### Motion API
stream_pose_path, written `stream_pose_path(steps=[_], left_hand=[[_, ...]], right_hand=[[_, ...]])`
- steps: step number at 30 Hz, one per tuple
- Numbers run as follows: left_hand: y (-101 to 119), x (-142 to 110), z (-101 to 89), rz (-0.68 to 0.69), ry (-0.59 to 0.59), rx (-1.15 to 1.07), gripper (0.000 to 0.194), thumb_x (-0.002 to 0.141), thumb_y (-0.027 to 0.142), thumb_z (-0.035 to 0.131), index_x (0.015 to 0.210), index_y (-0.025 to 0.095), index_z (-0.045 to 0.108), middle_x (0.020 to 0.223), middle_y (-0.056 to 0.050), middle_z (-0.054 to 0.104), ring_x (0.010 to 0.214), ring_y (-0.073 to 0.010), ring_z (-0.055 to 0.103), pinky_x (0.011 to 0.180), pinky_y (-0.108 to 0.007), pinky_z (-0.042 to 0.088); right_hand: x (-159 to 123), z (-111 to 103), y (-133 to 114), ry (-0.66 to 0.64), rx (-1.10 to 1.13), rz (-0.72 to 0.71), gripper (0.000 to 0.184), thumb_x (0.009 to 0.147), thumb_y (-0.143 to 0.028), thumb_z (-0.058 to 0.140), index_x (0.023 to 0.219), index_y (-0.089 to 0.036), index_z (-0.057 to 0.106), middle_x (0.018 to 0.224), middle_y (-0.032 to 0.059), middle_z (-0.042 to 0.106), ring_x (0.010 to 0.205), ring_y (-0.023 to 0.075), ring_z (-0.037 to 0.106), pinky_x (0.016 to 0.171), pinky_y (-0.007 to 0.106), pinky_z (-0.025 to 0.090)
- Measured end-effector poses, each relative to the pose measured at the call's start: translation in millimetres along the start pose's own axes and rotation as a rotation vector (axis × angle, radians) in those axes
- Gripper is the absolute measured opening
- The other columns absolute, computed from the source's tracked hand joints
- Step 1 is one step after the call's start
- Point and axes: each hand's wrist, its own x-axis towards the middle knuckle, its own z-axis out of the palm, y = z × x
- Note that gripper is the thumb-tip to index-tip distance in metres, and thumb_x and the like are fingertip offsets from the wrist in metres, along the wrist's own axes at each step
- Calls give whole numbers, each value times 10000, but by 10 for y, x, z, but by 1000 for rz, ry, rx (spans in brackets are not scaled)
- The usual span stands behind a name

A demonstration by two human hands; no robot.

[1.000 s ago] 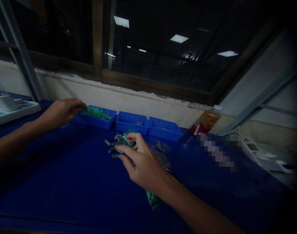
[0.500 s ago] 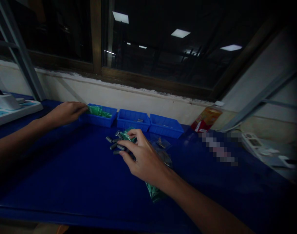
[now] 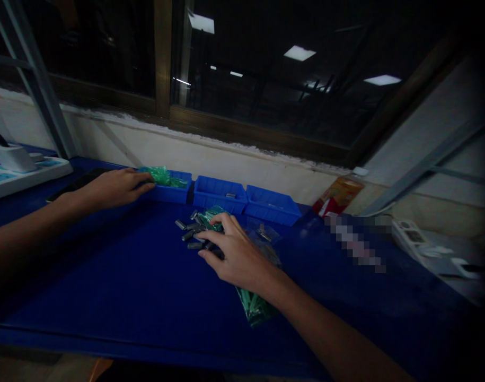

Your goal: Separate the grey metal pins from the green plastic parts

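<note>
At the left blue bin (image 3: 173,195), my left hand (image 3: 115,187) has its fingertips closed on the edge of a green plastic bag (image 3: 162,176). The bag lies crumpled in the bin and rises a little above its rim. My right hand (image 3: 236,246) is over a small pile on the table, with thumb and fingers apart. Short dark metal cylinders (image 3: 187,235) lie scattered at its fingertips, and some are hidden under the hand. Green plastic packaging (image 3: 212,215) sits just behind its fingers. Under my right wrist is a clear bag of green pieces (image 3: 254,307).
A middle blue bin (image 3: 216,200) holds a small metal part, and a right blue bin (image 3: 272,208) stands beside it. Small clear bags (image 3: 266,233) lie right of the pile. A power strip (image 3: 35,174), a dark flat object (image 3: 77,183) and an orange-red packet (image 3: 337,196) are farther out.
My left hand has shifted right and forward over the front of the left bin, uncovering the dark flat object. My right hand stays at the pile; its fingers have spread slightly. The view has shifted a little.
</note>
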Motion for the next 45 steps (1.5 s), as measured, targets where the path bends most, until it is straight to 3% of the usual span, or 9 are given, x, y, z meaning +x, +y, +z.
stream_pose_path(steps=[4,6,12,15,23,28,34,40,45], left_hand=[[185,-67,-96,-5,314,-17,432,885,347,387,1246,109,393,1145,-136,435,1047,-252,423,914,-425,341],[339,-110,-128,31,372,-69,427,881,325,397,1234,85,400,1152,-144,422,1071,-250,401,947,-416,315],[870,-296,-2,419,57,-428,299,874,332,414,1125,182,479,1003,-63,556,946,-188,506,836,-322,419],[1000,-371,97,438,34,-508,298,844,345,468,1101,196,480,963,-57,575,879,-180,541,777,-308,444],[1001,-392,88,395,256,-557,156,860,288,461,934,179,546,832,-30,599,763,-139,565,691,-254,437],[1048,-402,54,339,174,-623,178,871,294,431,900,168,553,798,-27,596,723,-134,569,655,-244,433],[1087,-410,41,309,48,-705,283,902,300,343,737,161,526,644,6,530,588,-108,523,566,-226,400],[1069,-424,59,295,136,-765,231,838,276,491,1050,190,466,813,-6,590,703,-117,565,629,-219,453],[1055,-431,64,426,237,-691,184,830,193,508,1014,199,504,877,-34,603,777,-131,574,688,-238,461]], right_hand=[[10,43,-10,-13,10,-14,165,773,-287,568,913,-211,608,1049,66,445,994,187,430,870,359,392],[20,67,-23,-14,8,-11,110,773,-274,568,846,-198,600,1033,64,453,991,189,428,858,361,390],[58,50,-60,54,-38,-1,59,779,-215,541,808,-166,557,1007,69,493,1022,208,411,825,372,381],[75,6,-71,115,0,16,54,795,-206,514,819,-169,545,981,63,506,982,198,424,822,365,381],[77,-52,-150,142,125,16,128,850,-211,416,792,-169,523,867,49,522,890,169,456,794,328,382],[62,-102,-175,122,67,-8,159,826,-255,465,962,-182,506,946,56,556,934,195,460,799,358,363],[43,-113,-213,92,-36,-65,130,851,-234,431,898,-161,528,873,61,576,850,183,484,741,334,366],[54,-64,-175,177,75,33,158,873,-210,377,815,-160,516,792,49,565,770,162,488,716,317,386],[77,-19,-167,199,141,67,209,878,-197,338,723,-177,477,706,29,529,706,147,475,678,299,389]])
